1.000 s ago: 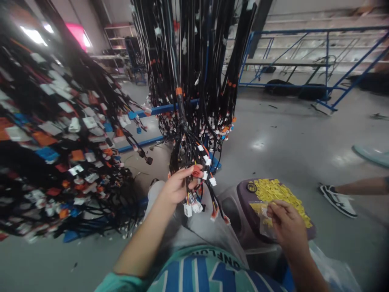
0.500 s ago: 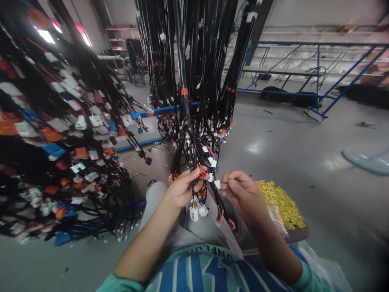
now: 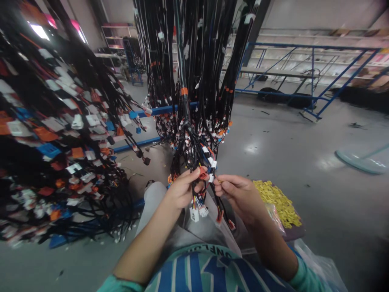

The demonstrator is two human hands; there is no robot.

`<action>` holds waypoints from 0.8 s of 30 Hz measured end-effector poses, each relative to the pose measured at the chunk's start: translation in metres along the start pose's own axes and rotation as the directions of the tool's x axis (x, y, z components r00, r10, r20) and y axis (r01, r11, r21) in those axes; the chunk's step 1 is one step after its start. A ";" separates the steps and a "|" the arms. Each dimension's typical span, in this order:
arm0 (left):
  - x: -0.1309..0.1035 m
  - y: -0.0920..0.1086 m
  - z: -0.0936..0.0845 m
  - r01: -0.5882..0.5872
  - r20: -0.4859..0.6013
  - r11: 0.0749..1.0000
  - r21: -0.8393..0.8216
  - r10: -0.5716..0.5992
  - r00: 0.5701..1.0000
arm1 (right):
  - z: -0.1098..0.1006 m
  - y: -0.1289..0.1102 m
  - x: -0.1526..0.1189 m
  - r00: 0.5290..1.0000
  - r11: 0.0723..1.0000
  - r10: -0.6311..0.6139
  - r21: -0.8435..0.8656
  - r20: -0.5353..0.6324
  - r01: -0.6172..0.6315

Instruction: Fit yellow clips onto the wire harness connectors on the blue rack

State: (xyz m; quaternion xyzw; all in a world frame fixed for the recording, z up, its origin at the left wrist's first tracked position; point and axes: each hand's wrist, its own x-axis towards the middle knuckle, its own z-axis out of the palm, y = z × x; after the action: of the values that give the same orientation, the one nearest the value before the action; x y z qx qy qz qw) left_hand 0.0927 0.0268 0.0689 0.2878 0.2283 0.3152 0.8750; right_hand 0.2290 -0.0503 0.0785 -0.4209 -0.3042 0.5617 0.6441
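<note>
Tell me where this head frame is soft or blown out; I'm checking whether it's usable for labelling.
Head view: the hands and the harness are fairly sharp; the tagged wires at left smear with blur; ceiling lights blow out; glare patches sit on the floor; the blue frame bows from wide-angle distortion.

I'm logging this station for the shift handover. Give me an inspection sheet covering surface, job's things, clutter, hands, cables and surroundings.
Surface: grey glossy floor; the person's lap serves as work area.
Job's things: red connector on a hanging wire harness; yellow clips heaped on a dark stool at the right.
Clutter: small scraps on the floor; clear plastic bag at lower right.
Hands: left hand grips the harness branches by the red connector; right hand pinches something small beside it, too small to tell.
Cables: dense black harness bundles with white and orange tags at left and ahead.
Surroundings: blue metal racks; shelving behind.
</note>
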 end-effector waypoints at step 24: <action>0.001 -0.004 0.007 -0.013 -0.041 0.998 -0.062 0.010 0.999 | 0.011 0.002 -0.001 0.812 0.571 -0.579 -0.673 0.076 0.470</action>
State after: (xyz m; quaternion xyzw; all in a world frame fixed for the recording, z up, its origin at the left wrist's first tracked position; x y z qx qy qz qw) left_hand 0.0991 0.0220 0.0715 0.2552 0.2344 0.3331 0.8769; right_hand 0.2185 -0.0490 0.0816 -0.5532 -0.5441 0.1643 0.6090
